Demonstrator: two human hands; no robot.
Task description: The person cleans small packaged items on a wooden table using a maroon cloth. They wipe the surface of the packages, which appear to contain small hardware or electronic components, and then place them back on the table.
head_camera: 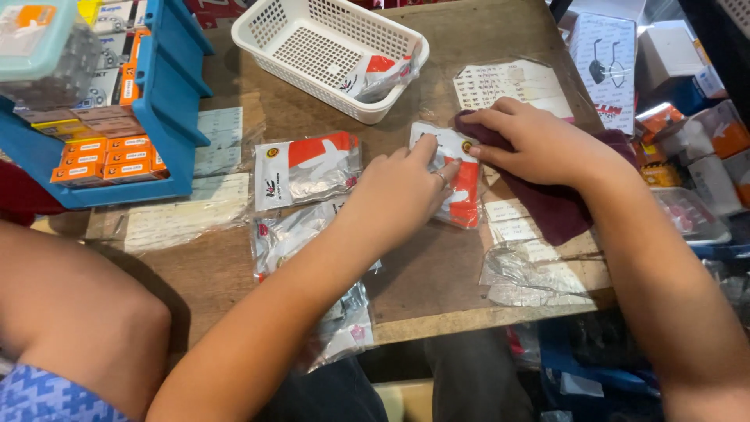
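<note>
hands [469, 168] on plastic packet [457, 176]
</note>
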